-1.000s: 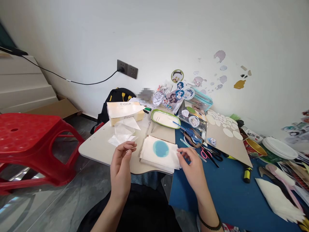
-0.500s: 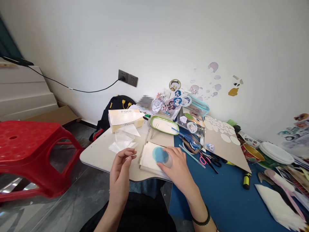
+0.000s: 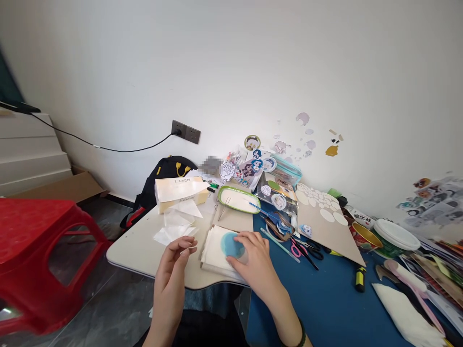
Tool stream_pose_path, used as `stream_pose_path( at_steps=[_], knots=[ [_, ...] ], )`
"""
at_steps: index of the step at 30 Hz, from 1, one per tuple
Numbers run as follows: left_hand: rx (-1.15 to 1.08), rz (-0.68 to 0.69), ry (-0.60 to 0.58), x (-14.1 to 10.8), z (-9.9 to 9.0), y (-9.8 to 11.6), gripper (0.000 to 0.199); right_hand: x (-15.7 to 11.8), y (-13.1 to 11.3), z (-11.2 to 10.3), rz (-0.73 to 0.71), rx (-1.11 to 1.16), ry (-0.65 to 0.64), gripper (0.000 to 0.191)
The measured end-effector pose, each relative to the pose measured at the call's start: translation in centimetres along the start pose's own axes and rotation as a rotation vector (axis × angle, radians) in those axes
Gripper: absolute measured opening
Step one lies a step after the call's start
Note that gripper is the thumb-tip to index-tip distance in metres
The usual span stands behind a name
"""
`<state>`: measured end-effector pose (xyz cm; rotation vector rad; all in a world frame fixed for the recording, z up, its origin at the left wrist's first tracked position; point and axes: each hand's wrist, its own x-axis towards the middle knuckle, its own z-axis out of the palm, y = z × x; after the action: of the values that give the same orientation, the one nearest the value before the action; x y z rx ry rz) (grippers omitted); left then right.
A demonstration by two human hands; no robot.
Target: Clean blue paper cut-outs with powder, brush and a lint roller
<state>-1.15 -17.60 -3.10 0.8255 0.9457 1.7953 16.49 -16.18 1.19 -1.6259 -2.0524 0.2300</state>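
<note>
A round, flat blue piece [image 3: 231,243] with a paler rim lies on a stack of cream-white tissue-like sheets [image 3: 211,250] near the table's front edge. My right hand [image 3: 251,255] reaches over it from the right, thumb and fingertips gripping its edge; part of the piece is covered by the fingers. To the left, my left hand [image 3: 175,267] is held just above the table, thumb and fingers pinched together. Something small and whitish shows at those fingertips, too small to name. Crumpled thin white paper [image 3: 177,229] lies beyond my left hand.
Behind the stack are a green-rimmed dish [image 3: 238,200] with tweezers [image 3: 224,209] on it, and a tissue pack [image 3: 181,193]. Scissors [image 3: 298,248], a pale green stick [image 3: 280,246] and a cardboard sheet [image 3: 325,231] lie right. A red stool [image 3: 39,241] stands left.
The whole view has shifted, so everything sits lower and further left in the frame. Both hands keep nearly the same pose, and the blue piece stays on the stack.
</note>
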Motion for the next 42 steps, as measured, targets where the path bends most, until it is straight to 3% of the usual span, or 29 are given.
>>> stream_pose_path(
  at_steps=[8, 18, 25, 29, 33, 35, 37, 40, 42],
  knots=[
    [0.007, 0.015, -0.023, 0.0, 0.1, -0.1, 0.01, 0.0, -0.3, 0.0, -0.03, -0.013, 0.031, 0.027],
    [0.015, 0.01, -0.049, -0.2, 0.2, 0.4, 0.009, -0.2, 0.0, -0.1, 0.059, -0.053, 0.016, 0.02],
    [0.001, 0.0, -0.036, -0.2, 0.1, 0.3, 0.009, -0.3, 0.1, 0.1, 0.006, -0.055, 0.048, 0.014],
    [0.012, 0.0, -0.037, -0.2, 0.2, 0.5, 0.009, -0.1, 0.2, -0.1, -0.09, -0.035, 0.169, 0.011],
    [0.061, 0.032, -0.015, -0.6, 0.4, 0.9, 0.01, -0.3, 0.8, -0.5, -0.172, 0.006, 0.464, 0.016],
    [0.11, 0.058, -0.013, -1.1, 0.7, 1.2, 0.01, -0.6, 0.9, -0.6, -0.045, 0.169, 0.605, 0.015],
    [0.171, 0.065, -0.056, -1.6, 1.2, 1.5, 0.011, -1.1, 0.7, -0.5, 0.154, 0.497, 0.659, 0.017],
    [0.262, 0.025, -0.218, -2.3, 2.4, 2.0, 0.013, -1.8, -0.2, -0.3, 0.372, 1.02, 0.553, 0.024],
    [0.282, -0.018, -0.33, -2.5, 3.3, 2.2, 0.013, -2.3, -1.0, -0.2, 0.42, 1.205, 0.441, 0.026]
  ],
)
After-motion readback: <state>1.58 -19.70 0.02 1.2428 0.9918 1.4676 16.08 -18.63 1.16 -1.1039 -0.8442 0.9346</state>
